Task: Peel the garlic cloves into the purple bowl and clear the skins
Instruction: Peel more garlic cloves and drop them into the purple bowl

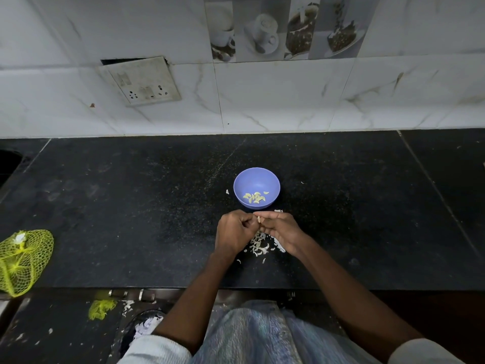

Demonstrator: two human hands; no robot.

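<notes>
The purple bowl (256, 187) stands on the black counter, with several peeled pale-yellow garlic cloves (254, 197) in its bottom. Just in front of the bowl my left hand (234, 232) and my right hand (282, 231) meet fingertip to fingertip. Between them they pinch a small garlic clove (258, 219). Under and between the hands lies a heap of white garlic skins (258, 245). A few stray skin bits (227, 191) lie near the bowl.
A yellow net bag (22, 260) lies at the counter's left front edge. The black counter (131, 206) ends at a tiled wall with a socket plate (143, 81). On the floor below are a yellow net scrap (101, 308) and more skins.
</notes>
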